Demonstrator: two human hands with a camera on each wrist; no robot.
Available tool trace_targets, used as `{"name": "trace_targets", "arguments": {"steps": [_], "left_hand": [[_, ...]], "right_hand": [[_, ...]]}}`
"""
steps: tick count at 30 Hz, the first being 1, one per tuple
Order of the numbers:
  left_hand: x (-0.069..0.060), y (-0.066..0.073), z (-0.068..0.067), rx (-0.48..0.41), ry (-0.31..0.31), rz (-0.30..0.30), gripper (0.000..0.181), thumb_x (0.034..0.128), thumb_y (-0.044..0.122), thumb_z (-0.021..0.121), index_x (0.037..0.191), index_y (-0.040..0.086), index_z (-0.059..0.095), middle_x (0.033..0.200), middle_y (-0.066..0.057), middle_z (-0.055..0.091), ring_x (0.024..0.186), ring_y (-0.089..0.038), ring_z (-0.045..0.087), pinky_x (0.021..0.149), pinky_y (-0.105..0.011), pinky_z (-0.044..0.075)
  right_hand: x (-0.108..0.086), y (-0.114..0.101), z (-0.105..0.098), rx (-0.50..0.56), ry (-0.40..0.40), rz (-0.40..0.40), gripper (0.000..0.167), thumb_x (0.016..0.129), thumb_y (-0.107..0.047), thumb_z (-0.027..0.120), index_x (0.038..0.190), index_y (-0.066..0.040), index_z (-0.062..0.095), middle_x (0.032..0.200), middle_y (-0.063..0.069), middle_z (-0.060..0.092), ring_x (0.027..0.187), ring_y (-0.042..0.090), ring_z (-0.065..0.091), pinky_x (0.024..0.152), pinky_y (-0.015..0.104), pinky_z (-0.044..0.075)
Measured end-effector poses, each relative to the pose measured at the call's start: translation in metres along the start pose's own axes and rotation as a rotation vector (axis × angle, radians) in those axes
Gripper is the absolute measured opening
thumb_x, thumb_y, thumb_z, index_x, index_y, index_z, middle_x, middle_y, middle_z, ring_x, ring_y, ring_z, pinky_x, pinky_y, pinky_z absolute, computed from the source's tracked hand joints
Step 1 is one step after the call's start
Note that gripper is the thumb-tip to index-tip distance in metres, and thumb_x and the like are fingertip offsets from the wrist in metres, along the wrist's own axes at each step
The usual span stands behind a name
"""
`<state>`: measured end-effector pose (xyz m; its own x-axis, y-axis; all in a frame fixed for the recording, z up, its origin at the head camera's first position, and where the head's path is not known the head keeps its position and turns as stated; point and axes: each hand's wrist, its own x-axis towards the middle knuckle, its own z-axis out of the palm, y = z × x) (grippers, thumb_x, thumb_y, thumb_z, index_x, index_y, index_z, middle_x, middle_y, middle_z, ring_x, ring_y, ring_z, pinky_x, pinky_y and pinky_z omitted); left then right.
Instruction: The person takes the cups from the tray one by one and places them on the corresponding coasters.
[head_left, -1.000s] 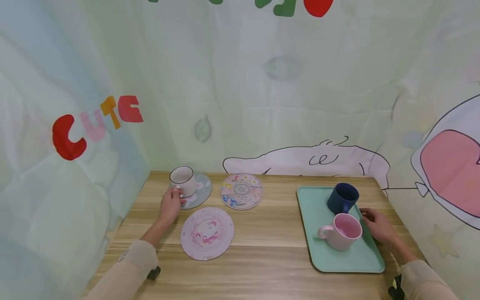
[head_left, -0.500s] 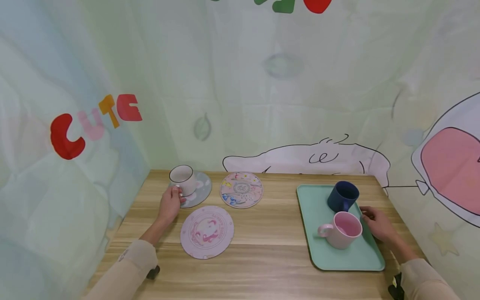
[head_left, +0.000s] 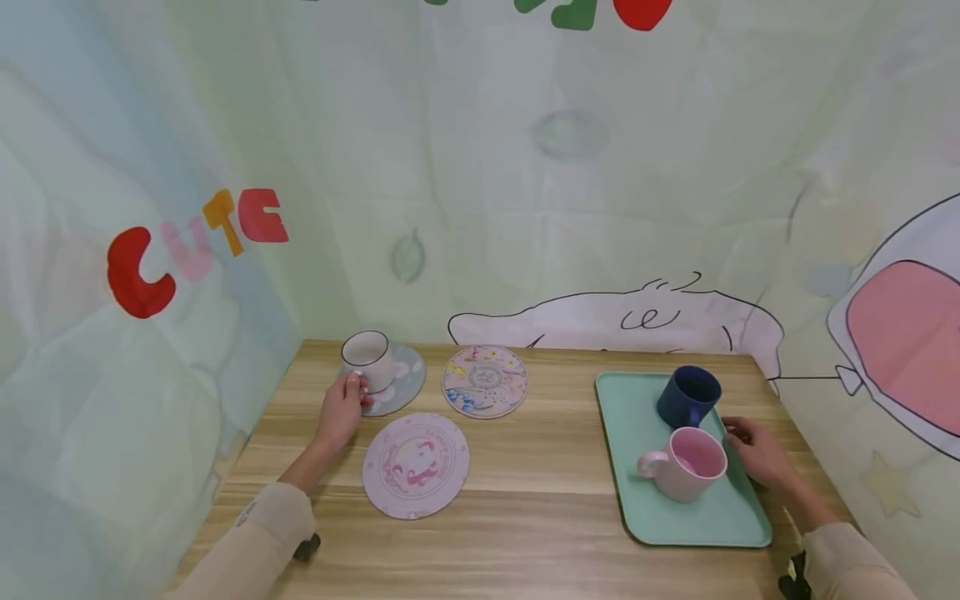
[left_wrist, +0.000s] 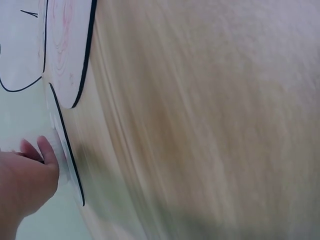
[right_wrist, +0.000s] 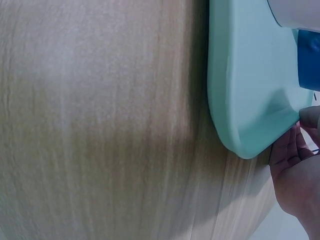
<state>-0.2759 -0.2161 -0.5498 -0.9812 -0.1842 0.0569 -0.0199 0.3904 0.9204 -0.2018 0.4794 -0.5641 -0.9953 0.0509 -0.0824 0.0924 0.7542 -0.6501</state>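
We see a white cylindrical mug point(head_left: 372, 374) with a thin dark rim, upright over the left part of a grey-blue round coaster point(head_left: 408, 379), its handle gripped by the left hand point(head_left: 342, 410). To its right we see a mint-green rectangular tray point(head_left: 633, 417) with a raised rim, lying on the wood-grained bench point(head_left: 540, 542) beneath a navy-blue mug point(head_left: 682, 402) and a pale-pink mug point(head_left: 682, 471), its right edge pinched by the right hand point(head_left: 757, 452).
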Motion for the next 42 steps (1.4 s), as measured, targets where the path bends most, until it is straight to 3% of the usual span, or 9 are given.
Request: {"name": "trace_targets", "arguments": {"steps": [5, 9, 13, 19, 22, 27, 33, 36, 42], "left_hand": [[0.001, -0.003, 0.000, -0.052, -0.012, 0.013, 0.041, 0.1181, 0.022, 0.030, 0.119, -0.011, 0.055, 0.097, -0.014, 0.056, 0.090, -0.011, 0.060, 0.081, -0.017, 0.053], [0.000, -0.003, -0.001, -0.009, 0.011, 0.020, 0.043, 0.1181, 0.025, 0.031, 0.120, -0.009, 0.058, 0.101, -0.019, 0.062, 0.093, -0.018, 0.061, 0.081, -0.018, 0.050], [-0.001, -0.001, -0.004, 0.105, 0.035, 0.029, 0.045, 0.1179, 0.029, 0.032, 0.119, -0.006, 0.061, 0.109, -0.023, 0.065, 0.102, -0.030, 0.061, 0.088, -0.030, 0.049], [-0.003, 0.006, -0.008, 0.226, 0.066, 0.037, 0.048, 0.1162, 0.036, 0.039, 0.120, -0.006, 0.062, 0.116, -0.026, 0.065, 0.108, -0.037, 0.059, 0.098, -0.050, 0.047], [-0.005, 0.012, -0.011, 0.249, 0.065, 0.003, 0.057, 0.1151, 0.043, 0.039, 0.127, -0.009, 0.058, 0.120, -0.028, 0.061, 0.110, -0.040, 0.057, 0.098, -0.054, 0.046], [-0.006, 0.024, -0.016, 0.186, 0.046, -0.066, 0.071, 0.1135, 0.052, 0.036, 0.146, -0.011, 0.044, 0.137, -0.031, 0.053, 0.127, -0.044, 0.051, 0.110, -0.056, 0.042], [-0.002, 0.034, -0.024, 0.188, 0.035, -0.072, 0.079, 0.1132, 0.051, 0.035, 0.159, -0.012, 0.025, 0.153, -0.035, 0.041, 0.143, -0.048, 0.041, 0.120, -0.058, 0.033], [0.000, 0.039, -0.029, 0.205, 0.020, -0.053, 0.081, 0.1126, 0.054, 0.034, 0.161, -0.010, 0.023, 0.159, -0.034, 0.034, 0.149, -0.049, 0.034, 0.122, -0.060, 0.029], [0.000, 0.052, -0.033, 0.251, -0.004, 0.043, 0.081, 0.1125, 0.055, 0.035, 0.159, -0.011, 0.029, 0.162, -0.036, 0.030, 0.151, -0.051, 0.029, 0.123, -0.064, 0.025]], "right_hand": [[-0.001, 0.000, -0.001, -0.008, 0.002, 0.003, 0.041, 0.107, -0.002, 0.047, 0.144, 0.015, 0.047, 0.131, 0.042, 0.055, 0.114, 0.053, 0.057, 0.095, 0.062, 0.052], [0.000, -0.001, 0.000, -0.009, 0.002, 0.002, 0.041, 0.108, -0.003, 0.048, 0.145, 0.015, 0.046, 0.133, 0.043, 0.054, 0.115, 0.054, 0.057, 0.097, 0.064, 0.051], [0.000, -0.001, 0.000, -0.008, -0.004, 0.017, 0.042, 0.108, -0.004, 0.048, 0.145, 0.015, 0.046, 0.133, 0.043, 0.054, 0.115, 0.054, 0.056, 0.097, 0.064, 0.050], [-0.002, 0.000, 0.000, -0.003, 0.004, 0.016, 0.042, 0.107, -0.004, 0.047, 0.145, 0.014, 0.047, 0.131, 0.042, 0.055, 0.114, 0.053, 0.057, 0.096, 0.062, 0.050], [-0.002, 0.000, 0.001, -0.003, 0.003, 0.015, 0.042, 0.107, -0.004, 0.047, 0.145, 0.015, 0.047, 0.132, 0.042, 0.055, 0.114, 0.053, 0.057, 0.096, 0.062, 0.050], [-0.001, 0.000, 0.001, -0.006, 0.008, 0.008, 0.041, 0.108, -0.004, 0.047, 0.145, 0.014, 0.048, 0.134, 0.042, 0.054, 0.116, 0.053, 0.057, 0.097, 0.063, 0.050], [-0.001, 0.001, 0.001, -0.012, 0.024, -0.016, 0.039, 0.108, -0.002, 0.049, 0.143, 0.015, 0.050, 0.131, 0.042, 0.056, 0.114, 0.053, 0.058, 0.095, 0.062, 0.051], [-0.001, 0.001, 0.001, -0.017, 0.026, -0.017, 0.039, 0.107, -0.002, 0.049, 0.143, 0.014, 0.050, 0.131, 0.041, 0.056, 0.113, 0.052, 0.059, 0.094, 0.061, 0.052], [-0.002, 0.000, 0.001, -0.016, 0.021, -0.010, 0.041, 0.107, -0.003, 0.048, 0.144, 0.014, 0.049, 0.133, 0.042, 0.055, 0.114, 0.053, 0.058, 0.096, 0.063, 0.051]]}}
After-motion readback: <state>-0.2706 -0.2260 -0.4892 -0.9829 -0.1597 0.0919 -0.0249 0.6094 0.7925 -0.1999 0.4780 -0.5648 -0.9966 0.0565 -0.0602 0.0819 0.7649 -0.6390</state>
